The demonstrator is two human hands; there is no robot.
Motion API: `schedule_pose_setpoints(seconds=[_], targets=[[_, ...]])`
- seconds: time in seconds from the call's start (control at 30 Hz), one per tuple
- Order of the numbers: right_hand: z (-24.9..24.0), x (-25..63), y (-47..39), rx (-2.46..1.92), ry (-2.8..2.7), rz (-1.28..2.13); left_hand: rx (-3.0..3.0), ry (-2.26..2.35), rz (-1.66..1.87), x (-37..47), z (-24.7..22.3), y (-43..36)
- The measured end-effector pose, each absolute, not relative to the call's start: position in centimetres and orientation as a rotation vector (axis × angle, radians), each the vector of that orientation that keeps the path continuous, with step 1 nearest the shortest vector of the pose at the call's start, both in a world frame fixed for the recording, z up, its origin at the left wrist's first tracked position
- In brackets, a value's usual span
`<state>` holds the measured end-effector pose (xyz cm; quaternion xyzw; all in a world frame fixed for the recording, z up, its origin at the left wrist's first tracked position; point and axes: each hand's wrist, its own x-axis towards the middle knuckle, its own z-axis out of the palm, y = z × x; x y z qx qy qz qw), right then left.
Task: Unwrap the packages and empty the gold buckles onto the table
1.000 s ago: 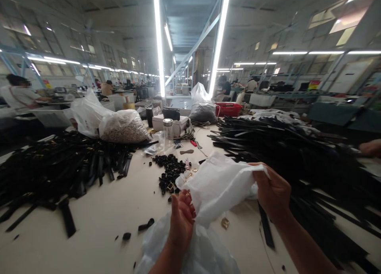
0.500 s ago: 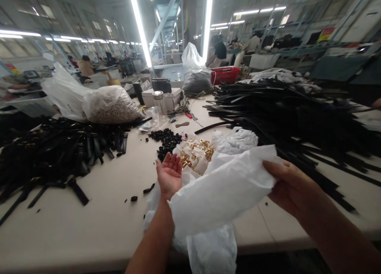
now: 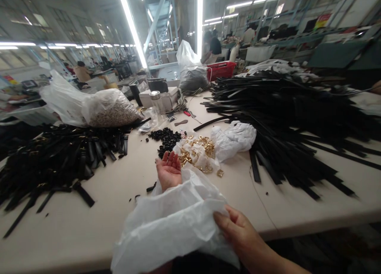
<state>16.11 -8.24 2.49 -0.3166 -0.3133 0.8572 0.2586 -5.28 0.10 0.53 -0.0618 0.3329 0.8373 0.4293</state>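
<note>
A crumpled sheet of thin white wrapping material (image 3: 178, 214) lies across my left forearm, hiding much of it. My right hand (image 3: 238, 230) pinches its right edge between thumb and fingers. Palm up beyond the white sheet, my left hand (image 3: 169, 171) has its fingers stretched out and holds nothing. Just past those fingertips is a pile of gold buckles (image 3: 205, 145) mixed with white scraps. Small black loops (image 3: 166, 139) are heaped to its left. One gold buckle (image 3: 220, 173) sits apart on the tabletop.
Black straps (image 3: 282, 107) form a big pile at right; finished-looking black strap pieces (image 3: 68, 155) are heaped at left. A crumpled white bundle (image 3: 233, 140), a filled plastic bag (image 3: 111, 107), a glass jar (image 3: 157, 102) and a red basket (image 3: 222, 70) stand farther back on the table (image 3: 98, 222).
My right hand has drawn the white sheet down and left, toward me, over my left forearm. The lone gold buckle is now uncovered. My left hand stays nearly where it was.
</note>
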Motion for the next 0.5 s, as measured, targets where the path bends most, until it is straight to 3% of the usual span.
schedule_pose_setpoints(seconds=[0.2,0.37,0.5], targets=[[1.3,17.6,-7.7,-1.168,-1.03,2.029,-0.113,0.652,2.064,-8.3,2.1,-0.3],[1.6,17.0,-7.6,-1.16,-1.004,2.011,0.096,0.778,2.271,-11.5,8.1,-4.2],[2.1,17.0,-7.3,-1.127,-0.976,2.005,0.941,1.173,2.503,-8.8,11.9,-11.0]])
